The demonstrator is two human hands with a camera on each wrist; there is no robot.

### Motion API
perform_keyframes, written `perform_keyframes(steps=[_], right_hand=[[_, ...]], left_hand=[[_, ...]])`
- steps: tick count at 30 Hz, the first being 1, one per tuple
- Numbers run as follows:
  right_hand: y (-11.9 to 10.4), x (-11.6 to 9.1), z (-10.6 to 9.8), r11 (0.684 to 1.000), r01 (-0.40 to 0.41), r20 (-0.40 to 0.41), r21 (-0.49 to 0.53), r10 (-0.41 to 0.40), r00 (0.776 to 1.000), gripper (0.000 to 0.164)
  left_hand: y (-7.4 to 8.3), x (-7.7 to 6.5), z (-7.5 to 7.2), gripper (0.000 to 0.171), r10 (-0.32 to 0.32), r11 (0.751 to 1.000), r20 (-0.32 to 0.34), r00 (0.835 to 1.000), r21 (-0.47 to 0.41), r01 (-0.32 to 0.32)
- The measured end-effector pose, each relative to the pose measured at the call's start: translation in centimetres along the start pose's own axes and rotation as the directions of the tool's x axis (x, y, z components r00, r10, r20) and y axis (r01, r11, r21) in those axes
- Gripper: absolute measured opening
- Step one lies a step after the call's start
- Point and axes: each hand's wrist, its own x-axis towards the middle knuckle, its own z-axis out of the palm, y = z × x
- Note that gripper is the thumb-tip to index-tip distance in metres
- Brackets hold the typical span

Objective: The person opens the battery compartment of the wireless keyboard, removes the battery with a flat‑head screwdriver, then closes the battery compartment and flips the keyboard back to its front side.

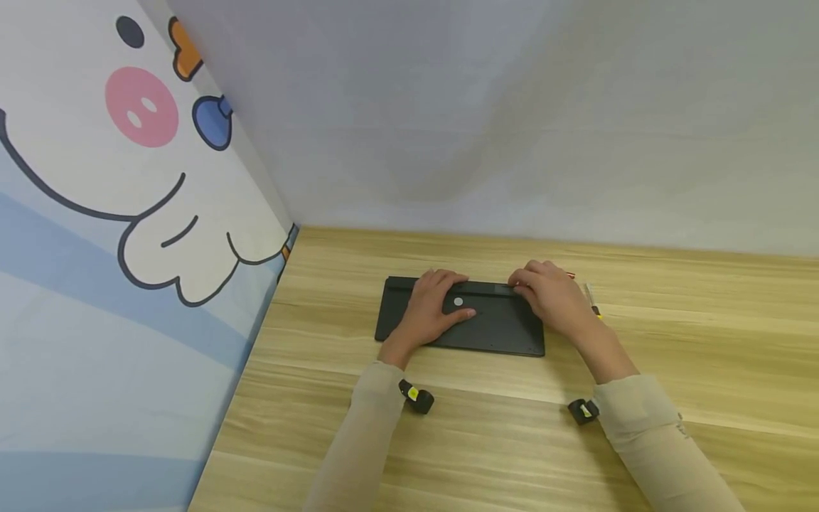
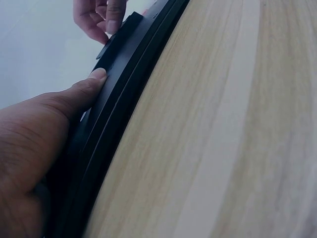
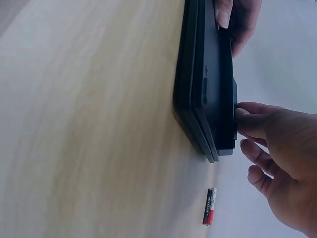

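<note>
A flat black keyboard (image 1: 491, 328) lies underside up on the table, a raised bar along its far edge and a round white sticker on it. My left hand (image 1: 427, 307) grips it left of centre, fingers bent over the far edge and thumb on the underside; its thumb (image 2: 91, 85) shows in the left wrist view. At the right end of the raised bar, my right hand (image 1: 552, 295) pinches a small black cover (image 2: 103, 49) between thumb and fingers. The right wrist view shows that pinch at the bar's edge, the other fingers loosely bent.
A red and black battery (image 3: 209, 206) lies on the table just past the keyboard's right end. Near it is a small silvery item (image 1: 591, 295) with a black-and-yellow end. A pale wall (image 1: 512, 142) rises behind the wooden table (image 1: 486, 441); a cartoon-printed panel (image 1: 128, 341) stands left.
</note>
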Motion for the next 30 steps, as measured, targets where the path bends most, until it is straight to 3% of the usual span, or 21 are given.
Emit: perform_keyframes(steps=[5, 16, 30], right_hand=[[-0.3, -0.1, -0.3, 0.999, 0.029, -0.012, -0.018, -0.03, 0.999, 0.01], [-0.4, -0.4, -0.2, 0.985, 0.071, -0.026, -0.159, -0.076, 0.997, 0.011], [-0.2, -1.1, 0.2, 0.999, 0.008, -0.048, -0.047, -0.01, 0.999, 0.018]], left_hand=[[0.1, 0.1, -0.1, 0.064, -0.001, 1.0, -0.001, 1.0, 0.005, 0.001], [0.1, 0.3, -0.2, 0.064, 0.006, 1.0, -0.002, 1.0, 0.013, -0.006], [0.5, 0.1, -0.3, 0.064, -0.013, 0.999, 0.021, 1.0, 0.041, 0.012]])
